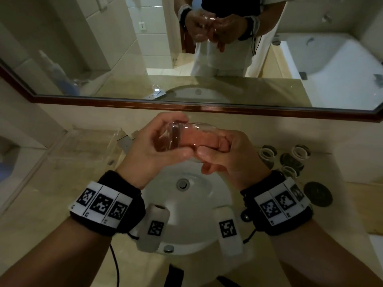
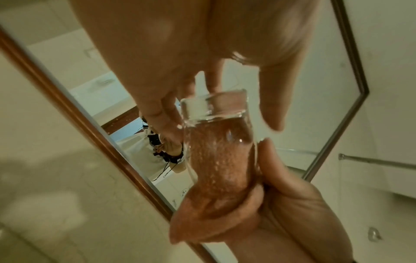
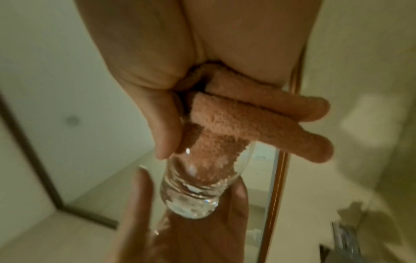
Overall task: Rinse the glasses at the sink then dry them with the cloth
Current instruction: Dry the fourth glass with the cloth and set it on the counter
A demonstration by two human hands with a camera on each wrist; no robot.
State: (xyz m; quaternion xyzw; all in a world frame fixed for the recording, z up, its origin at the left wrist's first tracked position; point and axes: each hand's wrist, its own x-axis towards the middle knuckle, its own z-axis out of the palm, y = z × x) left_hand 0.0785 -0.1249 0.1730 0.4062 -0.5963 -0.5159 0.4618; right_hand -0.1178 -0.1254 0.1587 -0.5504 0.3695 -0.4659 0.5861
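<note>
Above the white sink basin [image 1: 207,206], both hands hold one clear drinking glass [image 1: 186,135] on its side, its thick base toward the left hand [image 1: 151,154] and its open mouth toward the right hand [image 1: 230,156]. The left hand cups the base end, fingers curled over the top of the glass and thumb underneath. A pinkish-orange terry cloth [image 1: 199,139] is stuffed into the glass and fills most of its inside; the rest of the cloth bunches out of the mouth into the right hand, whose fingers and thumb are curled round it, the thumb lying at the rim of the glass. In the right wrist view two rolled folds of the cloth [image 3: 258,121] stick out past the palm, while the part inside the glass [image 3: 202,186] stops short of the base. In the left wrist view the cloth [image 2: 216,156] presses against the glass wall [image 2: 213,106].

To the right of the basin, on the beige stone surface [image 1: 352,214], stand three more glasses [image 1: 298,156] on dark round coasters, with a fourth coaster [image 1: 318,193] bare nearest the person. Left of the basin sits what looks like a clear acrylic tray [image 1: 87,150], though its outline is faint. Behind the basin a wood-framed mirror [image 1: 124,59] reflects the hands.
</note>
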